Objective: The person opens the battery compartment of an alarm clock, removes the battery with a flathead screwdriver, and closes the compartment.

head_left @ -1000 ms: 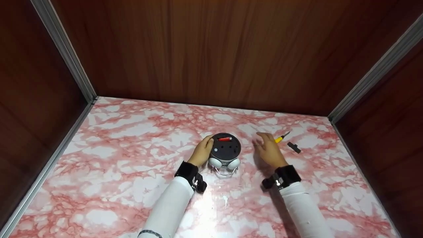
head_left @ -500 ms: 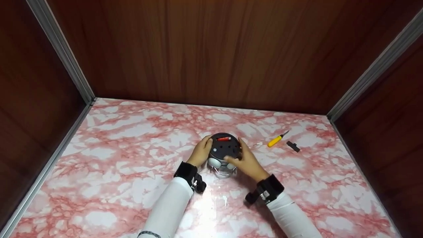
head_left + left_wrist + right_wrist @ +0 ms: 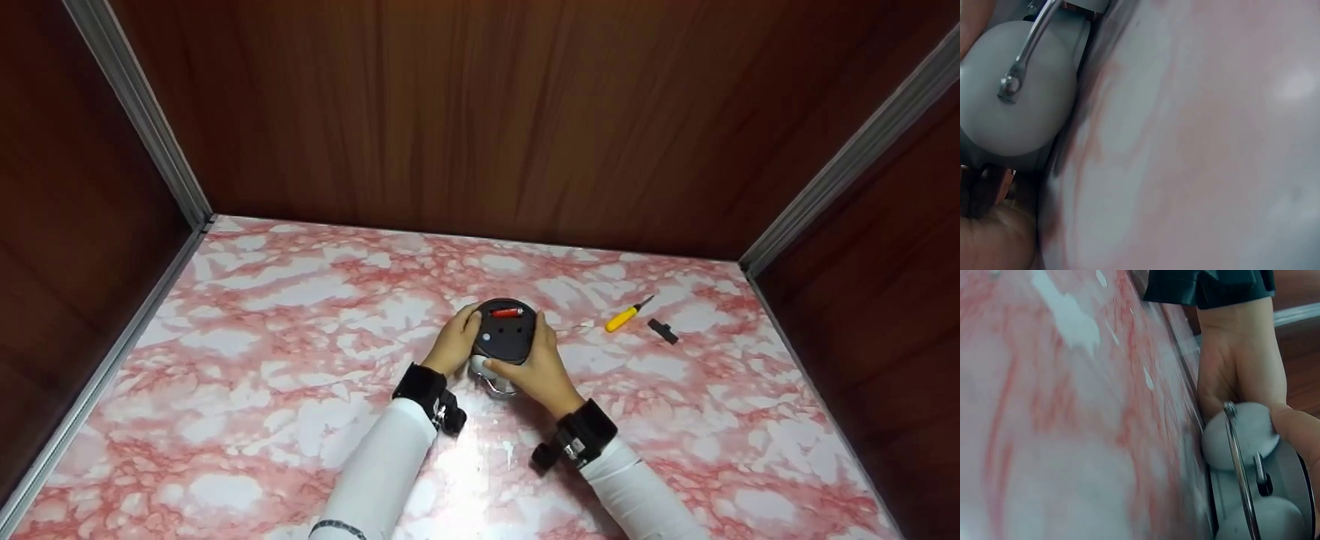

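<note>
Twin-bell clock gripped from nine and four o'clock

Dark wood-grain panels stand around a red-and-white marbled surface. Two white sleeves reach in from seven and five o'clock in the head view, each ending in a black wrist strap. The clock sits between the hands, near the middle of the surface, its round black back facing up and its bell end towards six o'clock.

The left hand grasps the rim at about nine o'clock, thumb along the edge. The right hand grasps it from about four o'clock, fingers up the three o'clock side, thumb stretched across towards six, over the bell end.

Two pale bells and an arched metal handle show in the right wrist view. Near two o'clock from the clock lies a yellow-handled screwdriver, tip towards two. Just beside it, at four, is a small black piece. A red battery sits near twelve o'clock in the back.
</note>
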Tool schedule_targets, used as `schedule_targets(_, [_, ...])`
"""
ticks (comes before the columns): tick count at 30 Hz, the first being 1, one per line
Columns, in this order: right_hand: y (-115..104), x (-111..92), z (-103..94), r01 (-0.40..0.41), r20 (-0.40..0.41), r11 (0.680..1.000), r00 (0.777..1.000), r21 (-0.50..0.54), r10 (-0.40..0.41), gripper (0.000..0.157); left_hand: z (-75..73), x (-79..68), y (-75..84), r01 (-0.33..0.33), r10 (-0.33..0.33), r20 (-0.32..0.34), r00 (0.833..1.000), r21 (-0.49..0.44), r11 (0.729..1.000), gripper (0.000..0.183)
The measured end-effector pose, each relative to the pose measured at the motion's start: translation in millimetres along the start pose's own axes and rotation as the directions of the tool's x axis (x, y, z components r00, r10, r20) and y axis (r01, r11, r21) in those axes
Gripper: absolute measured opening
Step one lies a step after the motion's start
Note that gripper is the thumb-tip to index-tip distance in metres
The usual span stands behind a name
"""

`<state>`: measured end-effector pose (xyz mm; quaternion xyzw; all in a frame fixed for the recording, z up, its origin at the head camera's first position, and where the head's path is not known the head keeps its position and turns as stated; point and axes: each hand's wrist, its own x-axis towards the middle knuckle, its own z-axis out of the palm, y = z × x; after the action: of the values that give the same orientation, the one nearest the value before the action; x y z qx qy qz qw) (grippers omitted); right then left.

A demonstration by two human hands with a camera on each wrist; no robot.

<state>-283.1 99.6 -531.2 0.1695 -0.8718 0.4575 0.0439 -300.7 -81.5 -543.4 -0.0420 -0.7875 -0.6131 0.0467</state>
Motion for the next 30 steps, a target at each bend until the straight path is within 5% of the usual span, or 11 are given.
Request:
schedule_targets(15, [3.0,16.6,-5.9,0.059,-0.05,0.997,0.997,-0.042,-0.061,0.099,-3.7,2.5,3.2,0.002,-0.003,0.031,1.0,0.002,1.0,0.042])
schedule_targets(26, [8.0,23.1,-22.3,0.02,0.105,0.999,0.994,-0.033,-0.016,0.105,-4.5,-3.0,1.7,0.058,-0.055,0.087,0.995,-0.021,0.998,0.05])
schedule_targets(30, [7.6,28.3,-32.7,-0.021,0.223,1.0,0.974,-0.019,0.025,0.112,-2.8,-4.1,2.1,0.106,-0.102,0.065,0.993,-0.053,0.993,0.051])
